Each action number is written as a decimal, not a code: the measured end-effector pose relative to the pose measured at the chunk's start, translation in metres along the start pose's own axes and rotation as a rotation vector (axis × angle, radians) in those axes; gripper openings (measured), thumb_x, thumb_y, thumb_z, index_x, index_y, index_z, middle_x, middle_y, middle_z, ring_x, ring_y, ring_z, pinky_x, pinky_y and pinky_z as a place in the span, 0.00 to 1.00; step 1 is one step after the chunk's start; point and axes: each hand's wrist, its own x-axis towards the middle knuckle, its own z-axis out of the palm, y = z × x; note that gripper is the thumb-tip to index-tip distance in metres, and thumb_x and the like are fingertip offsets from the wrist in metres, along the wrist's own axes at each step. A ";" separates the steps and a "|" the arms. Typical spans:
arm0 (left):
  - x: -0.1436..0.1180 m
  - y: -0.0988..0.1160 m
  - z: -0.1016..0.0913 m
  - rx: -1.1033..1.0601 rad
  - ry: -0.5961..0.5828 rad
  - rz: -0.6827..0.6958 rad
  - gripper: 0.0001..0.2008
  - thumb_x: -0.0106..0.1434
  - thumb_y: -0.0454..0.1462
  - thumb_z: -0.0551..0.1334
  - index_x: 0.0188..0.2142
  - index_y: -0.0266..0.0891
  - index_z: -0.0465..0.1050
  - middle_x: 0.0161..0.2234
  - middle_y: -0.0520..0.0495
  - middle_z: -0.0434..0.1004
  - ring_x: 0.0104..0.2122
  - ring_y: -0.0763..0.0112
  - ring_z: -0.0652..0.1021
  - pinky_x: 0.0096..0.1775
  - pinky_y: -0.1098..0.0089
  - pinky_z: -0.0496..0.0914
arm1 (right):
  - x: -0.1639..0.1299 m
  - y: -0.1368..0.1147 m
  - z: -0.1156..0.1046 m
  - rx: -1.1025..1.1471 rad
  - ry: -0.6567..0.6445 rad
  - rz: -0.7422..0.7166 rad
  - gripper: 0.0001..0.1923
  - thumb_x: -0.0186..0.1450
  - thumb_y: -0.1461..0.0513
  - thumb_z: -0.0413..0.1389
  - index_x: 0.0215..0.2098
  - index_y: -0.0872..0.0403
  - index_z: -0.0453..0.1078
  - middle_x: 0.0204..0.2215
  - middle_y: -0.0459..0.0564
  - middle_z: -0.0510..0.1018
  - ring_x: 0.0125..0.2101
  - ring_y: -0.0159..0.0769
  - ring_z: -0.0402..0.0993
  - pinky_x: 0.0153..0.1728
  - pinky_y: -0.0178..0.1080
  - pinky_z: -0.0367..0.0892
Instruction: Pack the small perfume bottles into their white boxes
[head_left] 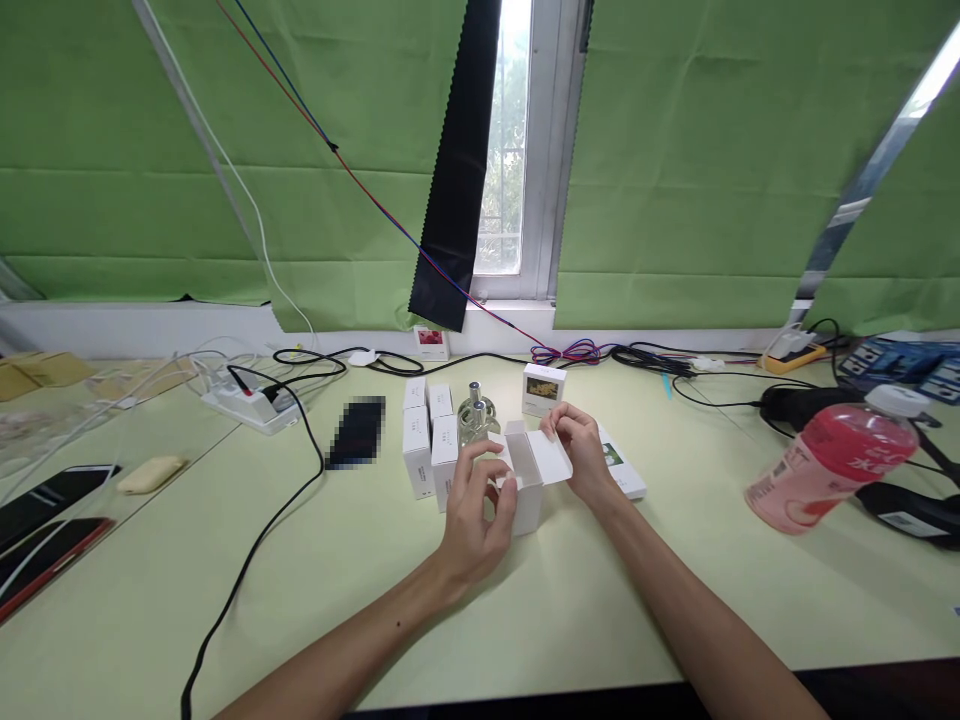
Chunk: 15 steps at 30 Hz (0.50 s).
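Observation:
A small white carton [527, 505] stands upright on the table with its top flaps open. My left hand [480, 510] grips its left side, fingers curled over the top edge. The fingers of my right hand [579, 445] pinch the raised right flap. Just behind the carton are glass bottles [477, 415] with silver caps, partly hidden by my left hand. Several closed white boxes [430, 440] stand in a block to the left. Behind my right hand is a white box with a yellow picture [544, 388]. Another white box with a green picture [621, 462] lies beside my right wrist.
A pink drink bottle [832, 465] stands tilted in view at the right, near black items. Phones [52, 555] and a power strip [255, 400] lie at the left. A black cable [255, 550] crosses the table. Cables [570, 352] run along the back below a window.

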 end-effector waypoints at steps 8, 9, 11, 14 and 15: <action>0.001 0.001 -0.001 -0.003 -0.027 -0.016 0.03 0.71 0.34 0.55 0.39 0.40 0.66 0.44 0.42 0.68 0.46 0.66 0.75 0.27 0.78 0.73 | -0.001 0.001 0.000 -0.074 -0.007 -0.024 0.02 0.45 0.63 0.53 0.17 0.52 0.63 0.16 0.42 0.67 0.18 0.28 0.54 0.19 0.33 0.51; 0.002 0.001 -0.001 -0.005 -0.031 -0.014 0.03 0.71 0.35 0.55 0.39 0.40 0.66 0.44 0.42 0.68 0.45 0.66 0.75 0.27 0.78 0.73 | 0.000 0.001 -0.001 -0.085 -0.006 -0.026 0.02 0.45 0.63 0.53 0.17 0.52 0.63 0.16 0.42 0.67 0.18 0.28 0.54 0.19 0.33 0.51; 0.002 0.001 -0.002 -0.011 -0.044 -0.016 0.02 0.71 0.35 0.56 0.40 0.40 0.66 0.44 0.43 0.67 0.43 0.68 0.75 0.27 0.77 0.73 | 0.000 0.002 -0.002 -0.096 -0.001 -0.024 0.01 0.45 0.63 0.53 0.17 0.52 0.63 0.16 0.42 0.68 0.18 0.28 0.54 0.19 0.33 0.50; 0.001 0.002 -0.001 -0.028 -0.067 -0.024 0.02 0.70 0.36 0.57 0.41 0.41 0.66 0.45 0.43 0.66 0.40 0.69 0.76 0.27 0.76 0.74 | 0.001 0.003 -0.003 -0.099 0.012 -0.017 0.01 0.45 0.63 0.53 0.17 0.52 0.64 0.17 0.42 0.69 0.18 0.29 0.55 0.19 0.33 0.50; 0.001 0.002 -0.001 -0.036 -0.074 -0.028 0.03 0.69 0.36 0.58 0.42 0.41 0.65 0.45 0.43 0.65 0.39 0.69 0.76 0.26 0.76 0.74 | 0.001 0.004 -0.003 -0.103 0.015 -0.012 0.01 0.45 0.63 0.53 0.17 0.52 0.65 0.17 0.42 0.69 0.19 0.29 0.55 0.19 0.33 0.50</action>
